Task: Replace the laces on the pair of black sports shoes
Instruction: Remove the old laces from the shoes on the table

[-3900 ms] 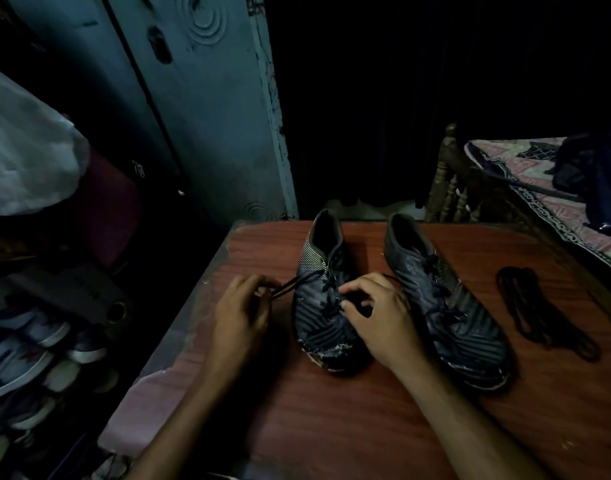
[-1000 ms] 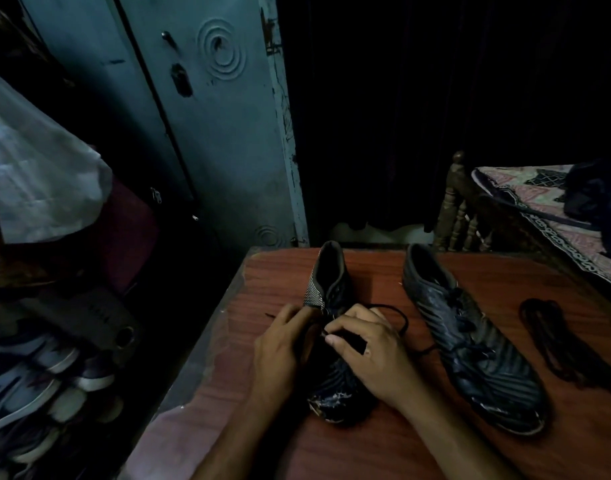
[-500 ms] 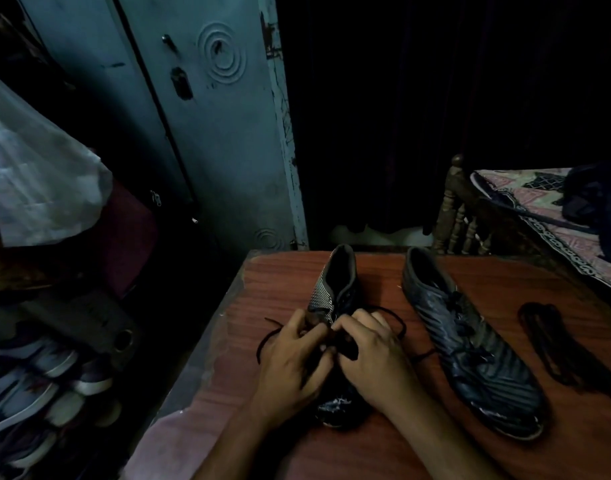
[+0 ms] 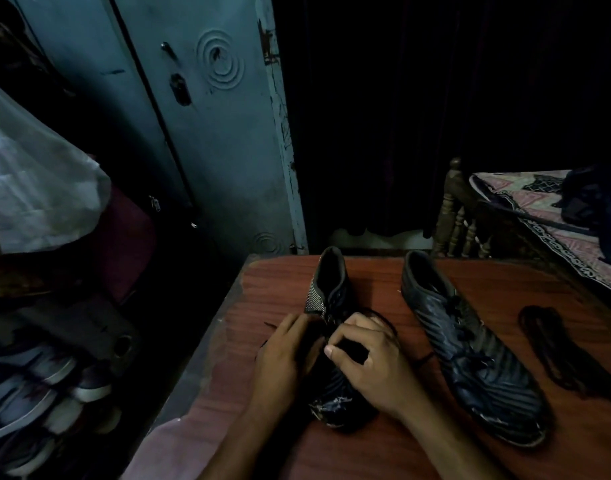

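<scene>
Two black sports shoes stand on a reddish wooden table (image 4: 383,278), toes toward me. Over the left shoe (image 4: 328,289) both hands work at its dark lace (image 4: 388,322), which loops out to the right of the shoe. My left hand (image 4: 283,355) lies against the shoe's left side with its fingers curled in at the eyelets. My right hand (image 4: 369,358) sits on top of the shoe, thumb and fingers pinching the lace. The right shoe (image 4: 470,348) is laced and untouched. A bundle of dark spare laces (image 4: 553,344) lies at the table's right.
A blue-grey metal door (image 4: 210,133) stands behind the table's left corner. Several shoes (image 4: 30,386) are stacked low on the left under a white bag (image 4: 37,188). A bed with a patterned cover (image 4: 546,216) and wooden rail borders the right side.
My hands have stayed on the left shoe's lacing. The left hand shifted slightly left to the shoe's side; the right hand's fingers now pinch at the middle eyelets. Earlier the left hand pulled lace out leftward.
</scene>
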Demonstrator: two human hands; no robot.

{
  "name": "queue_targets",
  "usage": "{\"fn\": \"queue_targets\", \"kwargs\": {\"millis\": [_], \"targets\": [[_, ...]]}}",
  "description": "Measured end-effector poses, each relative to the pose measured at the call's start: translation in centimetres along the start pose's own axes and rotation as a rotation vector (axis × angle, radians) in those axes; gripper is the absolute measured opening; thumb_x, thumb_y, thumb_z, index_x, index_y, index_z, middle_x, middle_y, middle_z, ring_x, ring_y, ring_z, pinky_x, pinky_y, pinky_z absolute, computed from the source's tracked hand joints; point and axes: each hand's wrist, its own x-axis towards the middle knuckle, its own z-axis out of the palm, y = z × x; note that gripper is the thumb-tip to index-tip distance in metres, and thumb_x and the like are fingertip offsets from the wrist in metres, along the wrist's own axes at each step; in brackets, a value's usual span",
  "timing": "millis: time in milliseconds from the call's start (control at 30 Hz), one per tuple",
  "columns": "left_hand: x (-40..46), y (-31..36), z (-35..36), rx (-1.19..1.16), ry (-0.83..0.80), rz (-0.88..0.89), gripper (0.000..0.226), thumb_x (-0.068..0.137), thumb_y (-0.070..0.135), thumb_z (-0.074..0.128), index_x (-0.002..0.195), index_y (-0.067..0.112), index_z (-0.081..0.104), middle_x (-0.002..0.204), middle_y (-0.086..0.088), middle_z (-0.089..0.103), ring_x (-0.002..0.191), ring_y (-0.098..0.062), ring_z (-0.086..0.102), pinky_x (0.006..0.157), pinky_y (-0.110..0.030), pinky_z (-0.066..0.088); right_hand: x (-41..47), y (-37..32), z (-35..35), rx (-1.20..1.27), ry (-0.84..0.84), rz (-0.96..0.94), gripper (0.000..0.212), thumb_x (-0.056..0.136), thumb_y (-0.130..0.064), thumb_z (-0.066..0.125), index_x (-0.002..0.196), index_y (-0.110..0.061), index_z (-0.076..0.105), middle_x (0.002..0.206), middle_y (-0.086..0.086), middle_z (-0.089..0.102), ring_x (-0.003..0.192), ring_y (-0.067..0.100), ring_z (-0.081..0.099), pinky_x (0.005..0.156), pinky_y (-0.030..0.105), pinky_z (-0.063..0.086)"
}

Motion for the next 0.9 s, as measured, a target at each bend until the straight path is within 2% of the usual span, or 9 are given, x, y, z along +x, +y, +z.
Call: {"fn": "queue_targets", "kwargs": {"millis": [100,333,433,533,633,700,767,900], "targets": [[0.0,0.0,-0.1,0.002,0.029,-0.019,0.024,0.094,0.049,0.054,0.112,0.035,0.062,0.104,0.016,0.059,0.089,-0.006,0.063,0.070,-0.046,0.055,0.0,-0.3,-0.2,0.031,-0.066,0.003,0.015,0.083,-0.048,0.062,0.079,-0.033,0.065,0.089,-0.014,0.058,0.101,0.005,0.053,0.092,0.022,0.039],[0.0,0.3,-0.2,0.057,0.064,-0.009,0.022,0.095,0.047,0.050,0.110,0.034,0.061,0.100,0.015,0.056,0.083,-0.006,0.059,0.066,-0.042,0.054,0.2,-0.4,-0.9,0.202,-0.168,0.038,0.015,0.083,-0.042,0.067,0.074,-0.030,0.066,0.087,-0.009,0.057,0.096,0.014,0.057,0.090,0.027,0.043],[-0.1,0.0,-0.3,0.000,0.068,0.015,0.016,0.099,0.036,0.051,0.111,0.033,0.061,0.101,0.015,0.056,0.084,-0.008,0.061,0.066,-0.043,0.055,0.2,-0.5,-0.8,0.218,-0.113,0.067,0.018,0.084,-0.045,0.065,0.075,-0.029,0.066,0.085,-0.009,0.058,0.094,0.014,0.058,0.086,0.020,0.042],[-0.4,0.2,-0.5,-0.073,0.067,0.065,0.010,0.101,0.023,0.053,0.106,0.026,0.061,0.096,0.015,0.052,0.082,-0.011,0.059,0.068,-0.042,0.054,0.1,-0.9,-0.5,0.242,-0.013,0.130,0.032,0.084,-0.056,0.061,0.074,-0.026,0.066,0.084,-0.009,0.060,0.092,0.011,0.061,0.080,0.014,0.042],[-0.6,1.1,-0.9,-0.072,0.070,0.152,0.007,0.101,0.021,0.051,0.101,0.027,0.054,0.091,0.017,0.046,0.077,-0.006,0.051,0.067,-0.028,0.047,0.1,-0.8,-0.3,0.237,0.052,0.194,0.043,0.088,-0.061,0.062,0.072,-0.022,0.067,0.084,-0.007,0.060,0.088,0.009,0.062,0.076,0.016,0.042],[-0.6,1.3,-1.0,-0.059,0.076,0.179,0.006,0.100,0.019,0.049,0.100,0.025,0.052,0.091,0.017,0.046,0.076,-0.005,0.049,0.066,-0.028,0.045,0.1,-0.7,0.0,0.212,0.064,0.220,0.038,0.091,-0.051,0.063,0.071,-0.019,0.068,0.083,-0.007,0.058,0.083,0.008,0.061,0.072,0.015,0.041],[-0.5,1.3,-1.1,-0.068,0.040,0.186,0.005,0.100,0.019,0.047,0.099,0.021,0.052,0.091,0.014,0.045,0.074,-0.009,0.049,0.064,-0.035,0.045,0.0,-0.8,0.3,0.178,0.080,0.247,0.031,0.093,-0.040,0.066,0.071,-0.017,0.067,0.081,-0.006,0.056,0.079,0.007,0.059,0.068,0.013,0.039],[-0.8,1.5,-1.4,-0.068,-0.047,0.242,0.015,0.100,0.019,0.050,0.102,0.008,0.061,0.094,0.006,0.049,0.074,-0.015,0.054,0.064,-0.039,0.047,0.2,-0.7,0.7,0.130,0.132,0.281,0.026,0.090,-0.033,0.073,0.071,-0.015,0.070,0.081,-0.004,0.057,0.081,0.005,0.059,0.068,0.011,0.039]]}}
